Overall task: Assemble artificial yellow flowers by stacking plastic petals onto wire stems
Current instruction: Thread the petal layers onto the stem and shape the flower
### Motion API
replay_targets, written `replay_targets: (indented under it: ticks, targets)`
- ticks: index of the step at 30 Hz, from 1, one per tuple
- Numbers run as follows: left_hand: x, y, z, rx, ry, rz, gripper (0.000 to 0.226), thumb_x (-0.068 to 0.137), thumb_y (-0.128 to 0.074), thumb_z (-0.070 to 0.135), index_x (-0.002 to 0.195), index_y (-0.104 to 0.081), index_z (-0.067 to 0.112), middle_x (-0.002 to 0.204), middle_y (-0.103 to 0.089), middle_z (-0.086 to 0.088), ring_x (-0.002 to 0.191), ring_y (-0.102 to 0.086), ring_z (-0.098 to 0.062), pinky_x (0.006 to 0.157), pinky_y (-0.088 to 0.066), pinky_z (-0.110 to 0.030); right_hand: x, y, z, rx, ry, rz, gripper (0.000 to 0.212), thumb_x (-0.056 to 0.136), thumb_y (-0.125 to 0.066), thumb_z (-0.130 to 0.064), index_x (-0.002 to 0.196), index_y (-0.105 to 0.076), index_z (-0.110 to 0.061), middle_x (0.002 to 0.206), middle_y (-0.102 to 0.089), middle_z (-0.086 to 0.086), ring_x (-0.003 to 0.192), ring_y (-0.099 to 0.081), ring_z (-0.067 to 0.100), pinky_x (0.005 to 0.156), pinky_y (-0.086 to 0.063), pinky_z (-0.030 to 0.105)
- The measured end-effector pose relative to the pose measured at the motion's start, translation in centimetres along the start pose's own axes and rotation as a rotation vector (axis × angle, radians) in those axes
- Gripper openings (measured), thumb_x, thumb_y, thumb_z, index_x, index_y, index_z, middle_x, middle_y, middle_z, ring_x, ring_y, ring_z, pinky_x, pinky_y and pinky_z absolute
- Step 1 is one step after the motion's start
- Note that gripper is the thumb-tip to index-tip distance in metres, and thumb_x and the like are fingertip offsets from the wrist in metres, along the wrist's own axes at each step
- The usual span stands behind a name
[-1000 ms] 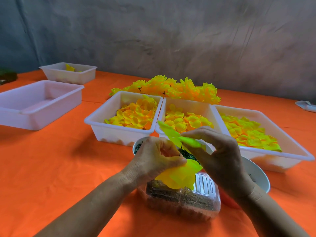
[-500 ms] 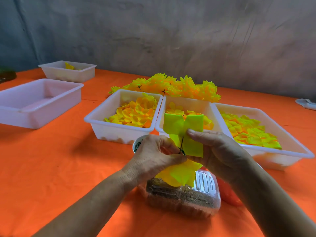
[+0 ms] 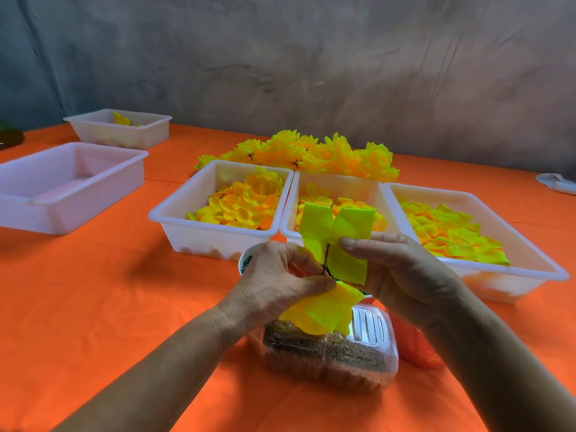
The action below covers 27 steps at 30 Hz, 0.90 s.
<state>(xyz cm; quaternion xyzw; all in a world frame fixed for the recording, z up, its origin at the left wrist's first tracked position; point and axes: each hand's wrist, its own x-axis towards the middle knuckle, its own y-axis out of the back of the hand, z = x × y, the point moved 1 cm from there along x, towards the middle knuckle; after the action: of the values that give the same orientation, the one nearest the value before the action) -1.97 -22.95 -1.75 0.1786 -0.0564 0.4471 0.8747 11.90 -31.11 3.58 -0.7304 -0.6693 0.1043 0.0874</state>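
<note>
Above a clear lidded box on the orange table: left hand, fingers curled, pinching a thin dark wire stem with yellow petals hanging below the grip; right hand, thumb and fingers clamped on a yellow-green petal piece threaded on the stem's upper end. Behind: three white trays of loose petals; finished flowers heaped beyond.

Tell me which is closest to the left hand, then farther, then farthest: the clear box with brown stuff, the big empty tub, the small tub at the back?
From the left hand:
1. Clear box, just beneath.
2. Big empty tub, left.
3. Small tub, far back left.
</note>
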Motion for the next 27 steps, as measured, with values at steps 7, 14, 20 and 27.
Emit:
replay_targets:
  ticks: [7,14,20,27]
  targets:
    - [-0.17,-0.1,0.32,0.002,-0.01,-0.001,0.012,0.064,-0.082,0.028,0.06,-0.071,0.032,0.074,-0.072,-0.002,0.07,-0.063,-0.009,0.074,-0.054,-0.042,-0.48,-0.55,0.15,-0.274,0.225,0.051,0.013,0.066,-0.068,-0.018,0.075,-0.077,-0.013,0.077,-0.073,0.01,0.068,-0.067,0.02,0.061,-0.056,0.028]
    - [-0.08,-0.23,0.16,0.001,-0.027,0.003,0.008,0.059,-0.078,0.035,0.059,-0.071,0.032,0.067,-0.069,0.003,0.064,-0.058,-0.006,0.067,-0.05,-0.036,-0.88,-0.83,0.08,-0.464,0.41,0.059,0.011,0.068,-0.068,-0.025,0.073,-0.077,-0.027,0.067,-0.071,0.003,0.064,-0.062,0.01,0.059,-0.052,0.024]
    - [0.0,-0.23,-0.07,-0.005,-0.036,-0.006,0.008,0.059,-0.078,0.035,0.057,-0.07,0.034,0.065,-0.068,0.011,0.061,-0.058,0.001,0.063,-0.048,-0.024,-0.76,-0.23,0.19,-0.491,0.483,0.07,0.015,0.065,-0.072,-0.022,0.077,-0.077,-0.028,0.073,-0.074,0.002,0.067,-0.067,0.013,0.064,-0.056,0.029]
    - [0.1,-0.27,-0.29,-0.044,-0.032,-0.003,0.032,0.059,-0.081,0.027,0.082,-0.074,0.007,0.083,-0.073,-0.013,0.081,-0.069,-0.029,0.075,-0.055,-0.052,-0.8,-0.02,0.32,-1.098,0.912,0.126,0.02,0.073,-0.071,0.005,0.087,-0.075,-0.009,0.087,-0.071,0.004,0.08,-0.068,0.02,0.066,-0.054,0.039]
